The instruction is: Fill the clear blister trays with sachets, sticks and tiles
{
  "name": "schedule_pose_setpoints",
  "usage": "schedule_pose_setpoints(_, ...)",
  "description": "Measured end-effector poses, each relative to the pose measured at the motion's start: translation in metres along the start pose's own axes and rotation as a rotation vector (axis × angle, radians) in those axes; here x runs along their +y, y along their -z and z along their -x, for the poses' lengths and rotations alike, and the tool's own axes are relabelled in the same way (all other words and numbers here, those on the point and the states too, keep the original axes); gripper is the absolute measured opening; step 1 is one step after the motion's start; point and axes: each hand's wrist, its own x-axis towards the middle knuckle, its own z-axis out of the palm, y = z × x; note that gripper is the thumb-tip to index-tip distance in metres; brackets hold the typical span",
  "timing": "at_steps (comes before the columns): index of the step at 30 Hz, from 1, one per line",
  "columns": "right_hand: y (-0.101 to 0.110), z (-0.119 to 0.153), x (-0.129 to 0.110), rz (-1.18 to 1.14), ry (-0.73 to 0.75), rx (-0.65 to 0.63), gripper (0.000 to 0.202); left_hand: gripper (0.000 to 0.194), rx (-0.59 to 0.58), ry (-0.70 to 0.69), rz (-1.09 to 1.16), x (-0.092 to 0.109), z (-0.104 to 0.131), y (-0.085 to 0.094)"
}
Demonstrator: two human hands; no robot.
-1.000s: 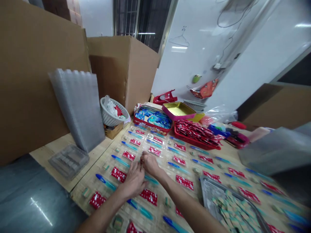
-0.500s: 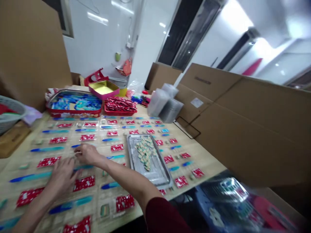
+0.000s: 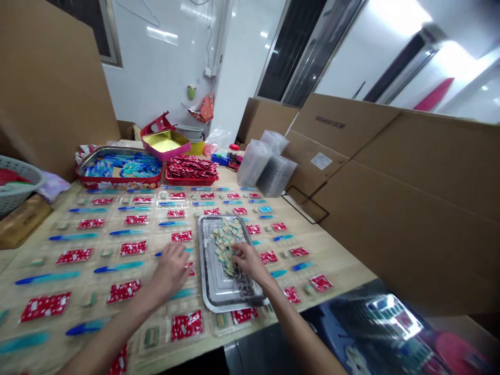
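Note:
A metal tray (image 3: 219, 299) with many small striped blocks (image 3: 226, 239) stands at the middle of the table. My right hand (image 3: 247, 259) reaches over the tray, its fingertips bent down at the right side of the block pile; whether a block is between them is too small to tell. To the left of the tray, my left hand (image 3: 172, 265) hovers over the clear compartments, covering part of a blue pen and a red packet. Rows of clear plastic trays hold blue pens (image 3: 119, 266), red dotted packets (image 3: 124, 290) and small blocks (image 3: 151, 336).
At the back stand a tin of blue pens (image 3: 119, 181), a red tray of red packets (image 3: 191, 181) and stacked clear plastic boxes (image 3: 253, 162). Cardboard (image 3: 410, 208) walls the right side. A grey basket (image 3: 23, 179) sits at the left edge.
My right hand has moved right, from the left compartments to the blocks in the metal tray. My left hand has also moved right, to beside that tray.

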Motion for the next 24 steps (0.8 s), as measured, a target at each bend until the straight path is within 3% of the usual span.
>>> schedule_pose_setpoints(4,-0.007,0.003,0.011,-0.011,0.072,-0.048,0.028,0.019,-0.096,-0.038,0.144,0.057,-0.034,-0.029)
schedule_pose_setpoints(7,-0.011,0.004,0.010,-0.036,0.118,-0.007,0.023,0.024,-0.129,0.018,0.190,0.072,-0.054,-0.046)
schedule_pose_setpoints(14,-0.009,0.011,0.014,-0.191,0.184,0.021,0.013,0.020,-0.059,0.144,0.430,0.071,-0.070,-0.068)
schedule_pose_setpoints(19,-0.002,0.016,0.017,-0.407,0.130,-0.026,0.006,0.005,-0.037,0.251,0.628,0.064,-0.067,-0.066)
schedule_pose_setpoints(24,-0.004,0.018,0.025,-0.627,0.014,-0.052,0.011,0.008,-0.011,0.343,0.805,0.056,-0.061,-0.060)
